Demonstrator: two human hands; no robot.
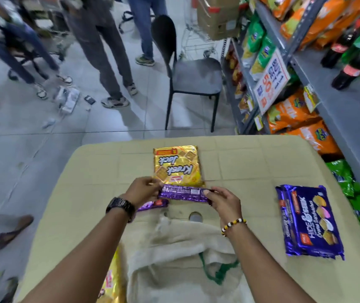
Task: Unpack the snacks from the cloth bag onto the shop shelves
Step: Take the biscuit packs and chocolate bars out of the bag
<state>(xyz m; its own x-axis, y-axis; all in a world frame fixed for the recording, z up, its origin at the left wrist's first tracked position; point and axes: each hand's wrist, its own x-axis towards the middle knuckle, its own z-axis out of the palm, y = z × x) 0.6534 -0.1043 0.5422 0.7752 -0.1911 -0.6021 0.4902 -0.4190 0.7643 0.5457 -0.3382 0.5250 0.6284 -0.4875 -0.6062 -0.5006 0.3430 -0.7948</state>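
Head view: you're pinching the purple pack [183, 193] crosswise, left hand [144, 191] and right hand [224, 202] on its ends (shelves [336, 106] lying rightward, right hand nearer).

Surface finishes: glossy wrappers, matt cloth.
Pinched between left hand [142, 191] and right hand [224, 202], purple pack [183, 193]: glossy crinkled film. Beyond the hands, yellow pack [178, 165]: shiny, metallic-looking. Right of the right hand, blue packs [310, 221]: glossy plastic. Below the wrists, cloth bag [174, 259]: matt, coarse weave.
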